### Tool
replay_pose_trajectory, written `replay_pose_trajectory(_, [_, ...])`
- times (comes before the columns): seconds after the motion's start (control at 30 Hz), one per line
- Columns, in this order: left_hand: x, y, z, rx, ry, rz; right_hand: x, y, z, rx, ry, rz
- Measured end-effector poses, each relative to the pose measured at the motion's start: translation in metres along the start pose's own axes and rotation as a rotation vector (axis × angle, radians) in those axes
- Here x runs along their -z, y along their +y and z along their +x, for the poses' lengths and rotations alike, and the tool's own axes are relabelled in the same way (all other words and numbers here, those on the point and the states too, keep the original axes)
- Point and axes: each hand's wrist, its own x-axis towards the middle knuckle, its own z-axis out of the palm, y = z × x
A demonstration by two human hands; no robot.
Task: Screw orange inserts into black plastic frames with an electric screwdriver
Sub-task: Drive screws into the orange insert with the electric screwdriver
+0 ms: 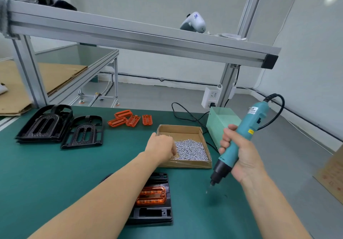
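Note:
A black plastic frame (157, 214) lies on the green mat in front of me, with an orange insert (152, 195) seated in it; my left forearm hides its left part. My left hand (161, 147) reaches into a shallow cardboard box (187, 130) of silver screws (191, 149), fingers curled down among them. My right hand (239, 155) grips a teal electric screwdriver (241, 142), held tilted with its bit pointing down just above the mat, to the right of the frame.
Two stacks of black frames (55, 125) sit at the far left. Several loose orange inserts (131, 119) lie behind the box. A pale green power unit (220, 122) with cables stands at the back right. An aluminium rail (141, 38) crosses overhead.

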Motion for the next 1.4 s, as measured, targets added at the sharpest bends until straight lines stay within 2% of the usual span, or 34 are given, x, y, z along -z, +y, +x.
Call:
replay_pose_trajectory(0.23, [0.002, 0.005, 0.006, -0.056, 0.001, 0.217, -0.025, 0.022, 0.001, -0.038, -0.035, -0.032])
replay_pose_trajectory(0.43, [0.008, 0.011, 0.01, -0.159, -0.138, 0.403, -0.033, 0.026, -0.006, 0.003, -0.047, -0.043])
replay_pose_trajectory(0.63, [0.014, 0.014, 0.014, -0.179, -0.286, 0.415, -0.039, 0.024, -0.012, 0.032, -0.055, -0.02])
replay_pose_trajectory(0.97, [0.021, 0.015, 0.011, -0.124, -0.356, 0.338, -0.04, 0.029, -0.017, 0.03, -0.04, -0.027])
replay_pose_trajectory(1.07, [0.021, 0.008, 0.009, -0.105, -0.287, 0.123, -0.039, 0.027, -0.017, 0.044, -0.036, -0.011])
replay_pose_trajectory(1.17, [0.022, 0.002, -0.003, -0.025, -0.024, -0.379, -0.037, 0.023, -0.017, 0.085, -0.025, 0.042])
replay_pose_trajectory(1.23, [0.022, 0.0, -0.02, 0.055, 0.078, -0.742, -0.036, 0.021, -0.017, 0.122, -0.031, 0.099])
replay_pose_trajectory(1.33, [0.018, -0.005, -0.053, 0.164, 0.11, -1.258, -0.039, 0.019, -0.018, 0.172, -0.046, 0.166])
replay_pose_trajectory(1.4, [0.016, -0.008, -0.075, 0.237, 0.108, -1.51, -0.044, 0.018, -0.021, 0.195, -0.056, 0.201])
